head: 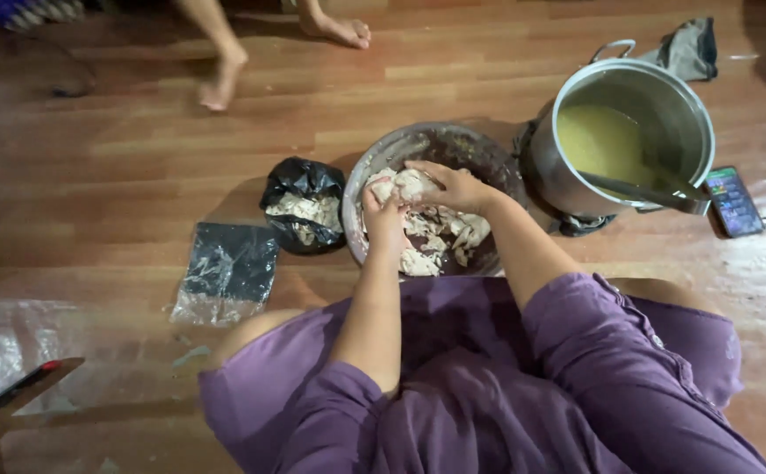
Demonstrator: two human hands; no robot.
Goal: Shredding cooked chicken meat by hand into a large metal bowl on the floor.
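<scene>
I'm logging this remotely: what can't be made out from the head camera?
- Bowl bottom: hidden by pale pieces and both hands.
- Left hand fingers: curled into the pieces, grip unclear.
- Pot depth: hidden by yellow liquid.
- Dark tool: cut off at the left edge.

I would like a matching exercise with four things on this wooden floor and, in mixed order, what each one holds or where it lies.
1. round metal bowl
2. tall steel pot
3. black plastic bag
4. smartphone

a. yellow liquid and a ladle
b. right of the pot
c. pale meat pieces, both hands inside
d. left of the bowl, open

Pairs: 1-c, 2-a, 3-d, 4-b
</scene>
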